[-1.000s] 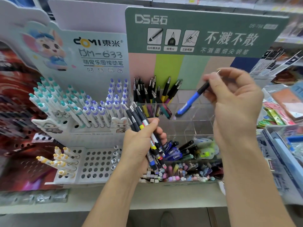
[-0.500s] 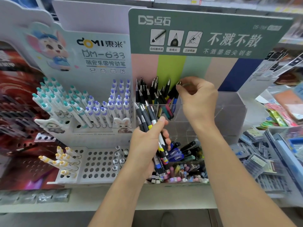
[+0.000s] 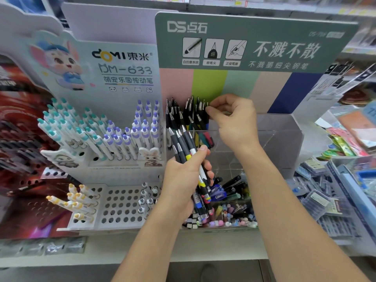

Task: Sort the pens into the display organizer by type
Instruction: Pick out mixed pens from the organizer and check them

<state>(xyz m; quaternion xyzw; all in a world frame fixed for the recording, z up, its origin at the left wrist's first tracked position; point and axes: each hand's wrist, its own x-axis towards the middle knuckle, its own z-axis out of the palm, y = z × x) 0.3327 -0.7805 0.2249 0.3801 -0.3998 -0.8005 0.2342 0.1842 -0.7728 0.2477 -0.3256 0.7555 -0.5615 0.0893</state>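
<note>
Grey rubbery pens (left-hand grip)

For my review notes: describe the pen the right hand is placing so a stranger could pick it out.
Find the green DS sign; below it a clear bin holds upright dark pens. The right hand pinches the top of the pen at that cluster's right edge, the only one touched there, showing blue low down.

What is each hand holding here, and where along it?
Left hand grips a bundle of pens around mid-barrel. Right hand pinches the top end of a pen standing in the organizer.
</note>
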